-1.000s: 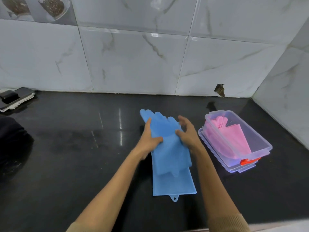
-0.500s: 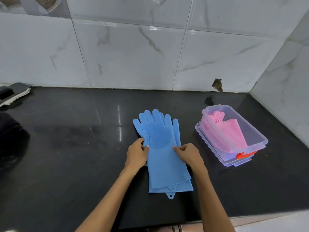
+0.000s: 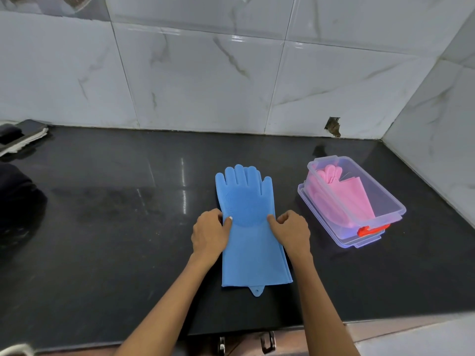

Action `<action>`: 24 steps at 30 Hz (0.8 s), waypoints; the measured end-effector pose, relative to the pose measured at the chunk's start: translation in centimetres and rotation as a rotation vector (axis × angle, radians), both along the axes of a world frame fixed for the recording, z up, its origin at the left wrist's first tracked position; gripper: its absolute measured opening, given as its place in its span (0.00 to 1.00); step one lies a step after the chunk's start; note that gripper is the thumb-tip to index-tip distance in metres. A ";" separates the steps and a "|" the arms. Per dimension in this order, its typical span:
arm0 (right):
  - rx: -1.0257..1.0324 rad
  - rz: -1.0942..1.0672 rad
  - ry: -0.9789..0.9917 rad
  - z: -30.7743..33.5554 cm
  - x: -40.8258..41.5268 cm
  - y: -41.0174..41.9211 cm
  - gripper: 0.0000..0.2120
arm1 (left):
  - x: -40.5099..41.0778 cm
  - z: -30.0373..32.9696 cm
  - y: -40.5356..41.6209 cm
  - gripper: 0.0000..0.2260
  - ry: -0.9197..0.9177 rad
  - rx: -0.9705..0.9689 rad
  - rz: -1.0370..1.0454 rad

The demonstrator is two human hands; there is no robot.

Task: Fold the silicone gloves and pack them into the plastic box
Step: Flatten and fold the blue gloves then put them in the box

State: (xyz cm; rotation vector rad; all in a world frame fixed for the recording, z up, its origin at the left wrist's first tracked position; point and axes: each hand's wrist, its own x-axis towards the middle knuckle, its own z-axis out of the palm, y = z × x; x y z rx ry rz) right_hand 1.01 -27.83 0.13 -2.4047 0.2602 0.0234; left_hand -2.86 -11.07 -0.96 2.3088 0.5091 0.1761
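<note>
Blue silicone gloves (image 3: 250,227) with a bristled palm lie flat on the black counter (image 3: 102,227), fingers toward the wall, cuffs near; left hand (image 3: 209,233) and right hand (image 3: 291,231) pinch their side edges.

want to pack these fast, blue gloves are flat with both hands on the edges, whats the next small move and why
Probably fold the fingertip end back toward the cuff. The blue gloves lie flat and full length on the counter, the left hand and right hand pinching the side edges at mid length, and the plastic box holding the pink gloves looks shorter than they are.
</note>
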 end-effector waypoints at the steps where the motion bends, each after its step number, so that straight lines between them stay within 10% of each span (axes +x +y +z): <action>1: -0.005 0.027 0.000 0.0 0.3 0.0 0.10 | 0.2 0.2 -0.2 0.12 0.035 0.013 0.012; 19: 0.294 0.238 0.195 -1.1 -1.0 6.2 0.04 | -0.8 3.0 6.8 0.11 0.446 -0.037 0.048; 24: 0.220 0.210 0.077 -0.1 0.5 6.9 0.13 | -0.7 2.4 7.3 0.15 0.259 0.000 0.177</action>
